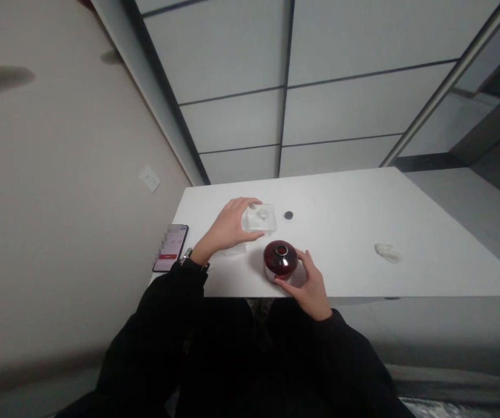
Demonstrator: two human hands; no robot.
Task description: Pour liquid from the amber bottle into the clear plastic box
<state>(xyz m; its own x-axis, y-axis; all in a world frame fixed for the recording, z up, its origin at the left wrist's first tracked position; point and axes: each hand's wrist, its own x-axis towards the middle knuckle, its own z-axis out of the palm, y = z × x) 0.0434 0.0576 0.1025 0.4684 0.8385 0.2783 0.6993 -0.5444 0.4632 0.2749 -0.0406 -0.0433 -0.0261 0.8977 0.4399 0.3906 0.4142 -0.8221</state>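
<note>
My left hand (228, 226) grips a clear plastic box (266, 219) by its left side, thumb at the near edge and fingers along the far one. A small round shape shows in the box; its kind is unclear. Closer to me, my right hand (311, 289) curves around the right side of a round pot (272, 276) with a glossy dark red top (280, 258) and a silver ring in the centre. The pot stands upright near the table's front edge. Under my left wrist lies a pale, see-through flat piece (235, 250), partly covered.
A small dark disc (289, 215) lies right of the box on the white table (337, 203). A phone (172, 249) with a lit screen rests at the left edge. Toward the right is a crumpled whitish piece (388, 252). Panelled doors (241, 125) stand behind, a wall on the left.
</note>
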